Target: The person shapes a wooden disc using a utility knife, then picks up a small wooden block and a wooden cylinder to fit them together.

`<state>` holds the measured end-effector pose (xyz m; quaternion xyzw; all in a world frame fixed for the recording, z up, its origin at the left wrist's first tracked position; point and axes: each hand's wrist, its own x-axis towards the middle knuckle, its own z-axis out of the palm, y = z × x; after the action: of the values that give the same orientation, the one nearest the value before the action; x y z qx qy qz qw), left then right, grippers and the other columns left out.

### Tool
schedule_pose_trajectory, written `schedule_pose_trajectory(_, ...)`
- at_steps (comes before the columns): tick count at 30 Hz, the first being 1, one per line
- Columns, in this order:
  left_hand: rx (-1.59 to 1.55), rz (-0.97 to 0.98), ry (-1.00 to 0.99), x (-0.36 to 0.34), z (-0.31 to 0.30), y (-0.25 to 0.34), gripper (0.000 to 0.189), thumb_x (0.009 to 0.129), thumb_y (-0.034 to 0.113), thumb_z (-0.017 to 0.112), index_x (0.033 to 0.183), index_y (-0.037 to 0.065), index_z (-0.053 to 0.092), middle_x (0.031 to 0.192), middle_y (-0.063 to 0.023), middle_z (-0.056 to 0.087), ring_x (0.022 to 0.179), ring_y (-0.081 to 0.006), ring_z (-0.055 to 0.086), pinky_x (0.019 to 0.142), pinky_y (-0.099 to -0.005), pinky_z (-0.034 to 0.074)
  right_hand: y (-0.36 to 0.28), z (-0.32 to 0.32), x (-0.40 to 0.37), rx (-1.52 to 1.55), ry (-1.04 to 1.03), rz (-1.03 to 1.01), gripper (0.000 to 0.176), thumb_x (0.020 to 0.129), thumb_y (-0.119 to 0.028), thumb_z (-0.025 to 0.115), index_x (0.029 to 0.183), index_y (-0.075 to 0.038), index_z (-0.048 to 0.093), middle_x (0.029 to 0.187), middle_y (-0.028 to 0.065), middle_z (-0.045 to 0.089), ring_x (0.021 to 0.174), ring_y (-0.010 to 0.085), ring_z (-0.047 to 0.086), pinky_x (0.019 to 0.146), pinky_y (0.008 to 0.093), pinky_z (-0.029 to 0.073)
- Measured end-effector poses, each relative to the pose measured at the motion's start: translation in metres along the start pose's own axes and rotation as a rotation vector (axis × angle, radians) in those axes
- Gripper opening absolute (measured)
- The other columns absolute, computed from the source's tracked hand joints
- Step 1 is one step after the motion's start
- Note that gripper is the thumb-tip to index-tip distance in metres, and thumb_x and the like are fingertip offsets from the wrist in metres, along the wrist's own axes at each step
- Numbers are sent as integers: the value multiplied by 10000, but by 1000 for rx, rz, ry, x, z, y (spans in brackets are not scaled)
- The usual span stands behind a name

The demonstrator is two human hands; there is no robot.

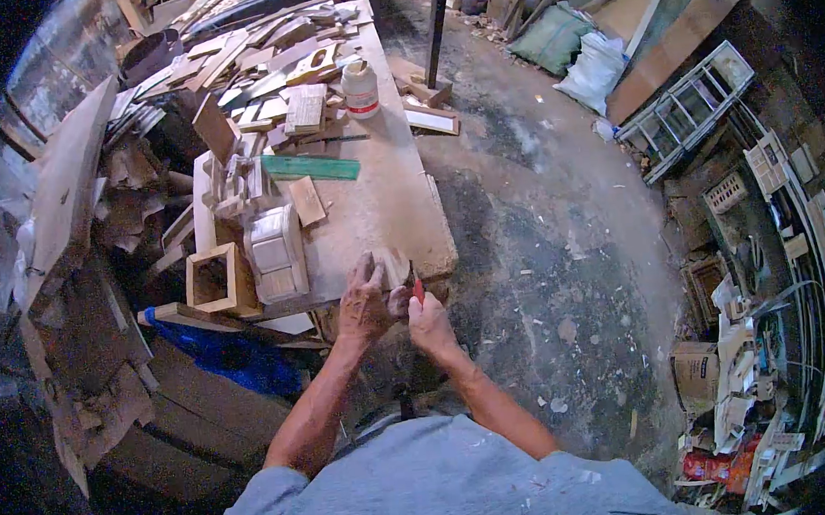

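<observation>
At the near-left corner of the worktop (380, 202), a square wooden frame (194, 280) stood beside a curved wooden block (276, 256), with a green strip (311, 168) and a small flat board (308, 202) farther from you. To their right, your left hand (363, 301) reached over the near edge, its fingers extended against the left side of a pale wooden piece (393, 266); you could not tell from this view whether they were clamped on it or only pressing. The piece lay close to the near-right corner, its long axis seeming to run away from your body. A white bottle (360, 91) stood well beyond it, by the right edge. Just right of the piece, a red-handled tool (419, 290) pointed away from you, the fingers of your right hand (431, 325) closed around its handle. The piece was ahead and slightly left of those fingers, and your left hand was the nearer one, touching it.
</observation>
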<state>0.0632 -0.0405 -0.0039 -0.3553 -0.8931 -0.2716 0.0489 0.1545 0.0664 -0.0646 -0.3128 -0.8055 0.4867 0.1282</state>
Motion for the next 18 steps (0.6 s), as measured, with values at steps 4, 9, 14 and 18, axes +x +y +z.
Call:
schedule_pose_trajectory(4,3,20,9,8,1,-4,629,789,312,722,1249,-74,534,1348,-292,462,1168,-437,521,981,-435,459,-20,-7,3,-78,-28,-3,357,941,-281,466,907,58,576,816,322,619,790,513,598,710,552,472)
schedule_pose_trajectory(9,-19,-32,40,4,-11,8,618,805,372,712,1215,-63,554,1266,-284,493,1121,-427,554,905,-440,492,3,-22,12,69,-117,-10,328,959,-318,460,882,-11,547,651,131,567,543,305,578,507,439,475)
schedule_pose_trajectory(14,42,-82,21,-4,-6,14,625,801,365,723,1214,-74,559,1303,-278,488,1132,-415,556,929,-427,490,41,-6,9,116,-66,-7,323,974,-346,438,907,-41,525,600,42,492,482,167,527,399,352,413)
schedule_pose_trajectory(18,-48,-104,-58,-6,-5,7,616,796,309,726,1229,-91,549,1348,-298,468,1196,-421,519,971,-424,473,29,-1,-1,-25,-66,-70,378,965,-338,459,890,17,566,651,183,590,578,337,612,550,460,466)
